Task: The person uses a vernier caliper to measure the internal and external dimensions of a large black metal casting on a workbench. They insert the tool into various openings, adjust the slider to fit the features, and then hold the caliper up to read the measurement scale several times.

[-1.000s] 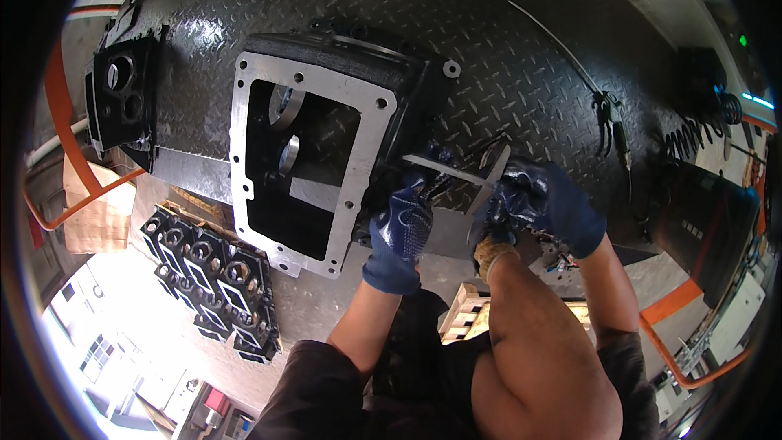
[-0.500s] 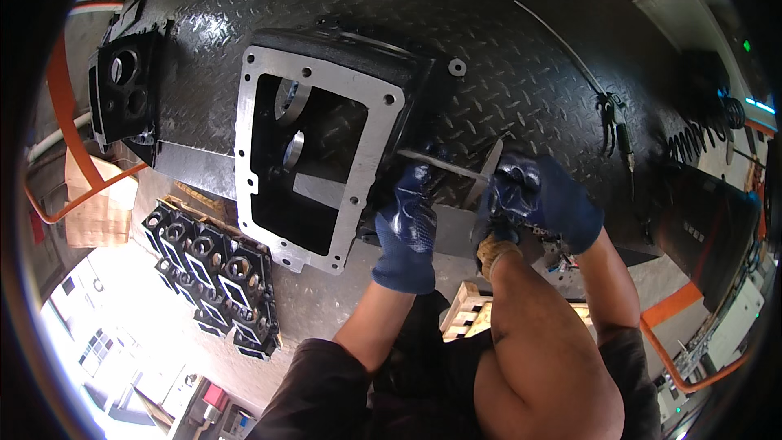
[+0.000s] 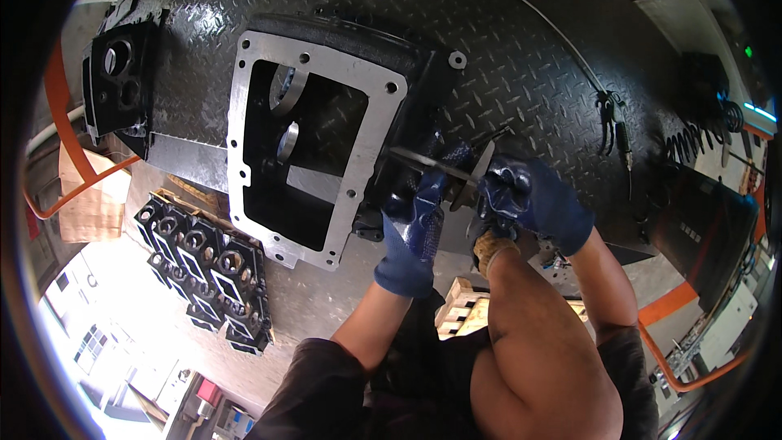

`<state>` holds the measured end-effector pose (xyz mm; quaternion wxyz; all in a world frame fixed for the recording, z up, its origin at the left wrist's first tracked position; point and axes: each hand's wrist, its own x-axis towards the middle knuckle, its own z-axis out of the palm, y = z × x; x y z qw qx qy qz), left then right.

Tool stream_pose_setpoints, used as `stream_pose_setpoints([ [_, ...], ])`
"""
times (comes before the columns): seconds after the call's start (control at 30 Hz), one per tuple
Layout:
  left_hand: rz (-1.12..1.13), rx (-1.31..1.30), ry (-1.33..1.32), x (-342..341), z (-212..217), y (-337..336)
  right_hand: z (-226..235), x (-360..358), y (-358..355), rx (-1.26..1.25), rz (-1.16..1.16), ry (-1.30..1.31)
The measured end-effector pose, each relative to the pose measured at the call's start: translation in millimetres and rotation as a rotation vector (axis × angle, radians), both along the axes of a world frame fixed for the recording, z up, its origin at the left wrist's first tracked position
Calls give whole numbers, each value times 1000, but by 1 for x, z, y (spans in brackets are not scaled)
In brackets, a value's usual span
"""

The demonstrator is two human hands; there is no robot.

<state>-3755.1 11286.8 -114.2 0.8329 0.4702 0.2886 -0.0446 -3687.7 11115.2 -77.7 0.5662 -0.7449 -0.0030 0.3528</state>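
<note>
Head view looks down on a black tread-plate bench (image 3: 521, 41) carrying a large black cast housing (image 3: 318, 147) with a bare metal rim (its opening faces up). Just right of the housing, the left hand (image 3: 415, 232) closes its grip on a thin metal shaft (image 3: 432, 165), while the right hand (image 3: 529, 200) grips the shaft's flat disc (image 3: 474, 173).

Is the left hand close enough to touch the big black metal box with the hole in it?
Probably yes. The left hand in its blue glove is right beside the open metal housing, at its near edge, and nothing lies between them.
</note>
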Motion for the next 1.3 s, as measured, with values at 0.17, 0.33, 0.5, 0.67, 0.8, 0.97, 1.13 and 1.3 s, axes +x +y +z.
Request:
stream_pose_setpoints([
  [0.17,24,-271,14,4,1,3,-20,-4,-10,9,50,-108],
  [0.33,-4,-203,-37,5,-13,-3,-17,-5,-10,-96,99,-105],
  [0.5,96,-292,47,-1,-17,-6,-14,-4,-3,-28,98,-165],
  [0.67,-264,446,-79,2,-5,5,-23,-6,-1,66,123,-46],
  [0.8,-188,544,-136,17,15,-5,-22,-4,4,58,134,-49],
  [0.97,-389,1093,-248,13,9,7,-14,9,20,-50,222,-256],
  [1.13,-379,1090,-77,-2,-6,16,-12,22,39,-87,237,-106],
  [1.3,-266,1139,-128,-8,-18,12,-8,24,39,-97,229,-13],
])
